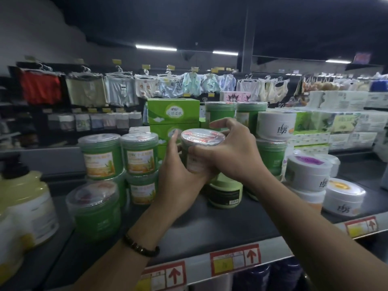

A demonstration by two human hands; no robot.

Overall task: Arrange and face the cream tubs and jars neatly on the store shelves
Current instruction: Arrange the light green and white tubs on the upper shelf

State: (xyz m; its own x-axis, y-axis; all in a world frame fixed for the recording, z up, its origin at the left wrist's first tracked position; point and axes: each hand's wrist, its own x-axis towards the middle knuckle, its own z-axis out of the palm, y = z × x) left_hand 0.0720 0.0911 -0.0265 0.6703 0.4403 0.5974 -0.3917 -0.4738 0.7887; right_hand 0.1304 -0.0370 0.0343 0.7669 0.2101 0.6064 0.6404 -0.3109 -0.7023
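Jar of green cream (202, 137) above dark shelf (210, 225), my left hand (178, 177) wrapped round its side, my right hand (233, 154) curled over its front, stacked green jars (138, 154) just beside

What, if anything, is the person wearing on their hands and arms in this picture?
The left hand and the right hand have no gloves and no rings that I can see. No sleeve reaches into view on either arm. A bracelet of dark round beads sits on the left wrist; nothing is worn on the right wrist.
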